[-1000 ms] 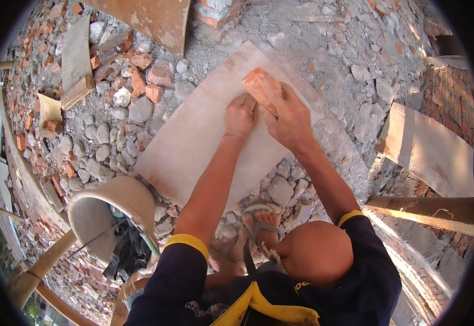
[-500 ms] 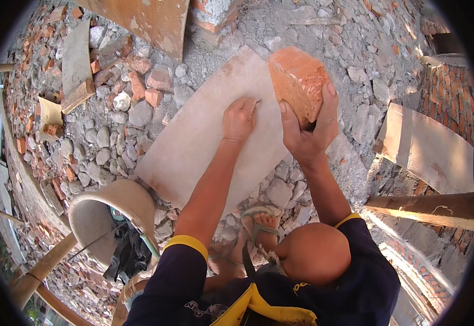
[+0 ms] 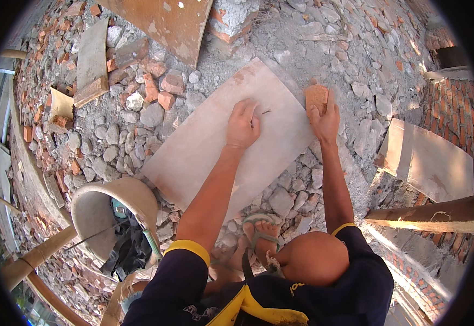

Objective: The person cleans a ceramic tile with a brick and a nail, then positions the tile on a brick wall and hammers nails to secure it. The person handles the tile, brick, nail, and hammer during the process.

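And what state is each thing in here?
Pale board, lying flat on rubble
Brick piece, held
Right hand, closed on the brick piece
Left hand, loosely open at the board
Nail-like sliver, standing or lying unclear
Bucket, open, black plastic inside

I would say that this is a building site, or perhaps a demolition site; I cannot tell which of them. All around me the ground is rubble [image 3: 106,168], grey stones mixed with broken red bricks [image 3: 166,100]. On the right I see exposed brickwork [image 3: 454,108] and a rough wooden beam [image 3: 427,214]. A stained plywood sheet [image 3: 161,24] and a used bucket [image 3: 139,201] are also here. Sunlight falls in patches on a bent panel [image 3: 427,160], so some daylight enters.
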### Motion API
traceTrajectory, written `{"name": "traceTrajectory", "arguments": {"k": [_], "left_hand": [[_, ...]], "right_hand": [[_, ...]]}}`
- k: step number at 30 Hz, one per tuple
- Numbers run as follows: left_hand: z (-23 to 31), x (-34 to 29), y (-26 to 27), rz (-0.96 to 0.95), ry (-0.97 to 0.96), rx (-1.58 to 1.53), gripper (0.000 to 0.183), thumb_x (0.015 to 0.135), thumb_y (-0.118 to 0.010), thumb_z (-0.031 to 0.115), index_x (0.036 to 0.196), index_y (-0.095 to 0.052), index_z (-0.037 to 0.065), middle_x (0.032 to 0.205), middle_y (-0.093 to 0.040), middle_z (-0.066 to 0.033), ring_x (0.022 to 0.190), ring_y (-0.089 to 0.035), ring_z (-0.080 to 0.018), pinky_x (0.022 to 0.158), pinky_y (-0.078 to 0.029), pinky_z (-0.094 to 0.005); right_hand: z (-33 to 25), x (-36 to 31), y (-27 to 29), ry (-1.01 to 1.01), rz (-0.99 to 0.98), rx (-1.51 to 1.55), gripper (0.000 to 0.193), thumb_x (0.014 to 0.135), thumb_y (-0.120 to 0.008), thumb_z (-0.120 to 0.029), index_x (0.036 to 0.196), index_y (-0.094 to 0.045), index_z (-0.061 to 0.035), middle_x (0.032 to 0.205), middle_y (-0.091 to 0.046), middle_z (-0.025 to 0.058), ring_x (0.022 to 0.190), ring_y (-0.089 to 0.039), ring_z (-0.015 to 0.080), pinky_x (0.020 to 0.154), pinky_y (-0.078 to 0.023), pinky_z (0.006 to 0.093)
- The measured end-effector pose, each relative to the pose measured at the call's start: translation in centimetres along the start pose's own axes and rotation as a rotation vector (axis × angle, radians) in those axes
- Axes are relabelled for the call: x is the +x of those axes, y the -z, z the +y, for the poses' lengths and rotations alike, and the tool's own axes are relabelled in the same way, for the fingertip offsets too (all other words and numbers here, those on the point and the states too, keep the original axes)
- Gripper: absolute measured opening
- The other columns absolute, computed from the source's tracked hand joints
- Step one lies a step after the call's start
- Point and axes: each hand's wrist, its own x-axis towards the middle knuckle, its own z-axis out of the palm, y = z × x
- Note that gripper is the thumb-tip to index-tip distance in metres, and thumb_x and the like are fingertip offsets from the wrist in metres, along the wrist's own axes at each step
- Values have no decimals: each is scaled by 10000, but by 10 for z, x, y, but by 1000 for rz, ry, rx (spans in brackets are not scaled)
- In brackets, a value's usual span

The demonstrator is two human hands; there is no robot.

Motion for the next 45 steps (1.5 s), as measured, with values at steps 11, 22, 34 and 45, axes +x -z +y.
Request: {"name": "traceTrajectory", "arguments": {"k": [11, 22, 34, 45], "left_hand": [[15, -14, 7, -114, 269, 531, 506, 906, -545, 188, 1373, -447, 20, 1504, -371, -58, 1396, -312, -234, 1031, -256, -451], [12, -13, 7, -132, 305, 497, 515, 912, -543, 189, 1391, -423, 41, 1506, -358, -34, 1395, -304, -230, 1038, -244, -474], [12, -16, 5, -89, 298, 536, 516, 912, -561, 206, 1385, -415, 59, 1502, -356, -21, 1387, -302, -235, 1020, -247, -485], [12, -13, 6, -73, 257, 521, 483, 916, -536, 214, 1355, -460, 29, 1481, -387, -43, 1371, -330, -231, 999, -265, -447]], "right_hand": [[-103, -22, -94, -154, -257, 1226, 427, 1048, -416, -329, 1183, -603, 30, 691, -495, -6, 618, -462, 84, 572, -387, 250], [-105, -16, -102, -568, 42, 1080, 305, 1049, -457, -232, 1054, -621, 26, 616, -462, -32, 532, -405, 68, 493, -345, 254], [-116, -8, -88, -656, -98, 1218, 177, 1019, -527, -184, 1038, -603, -26, 626, -543, 3, 511, -451, 81, 478, -384, 255], [-117, -18, -77, -300, -144, 1093, 171, 1012, -536, -139, 1015, -615, 12, 626, -522, -18, 515, -453, 42, 476, -360, 226]]}}
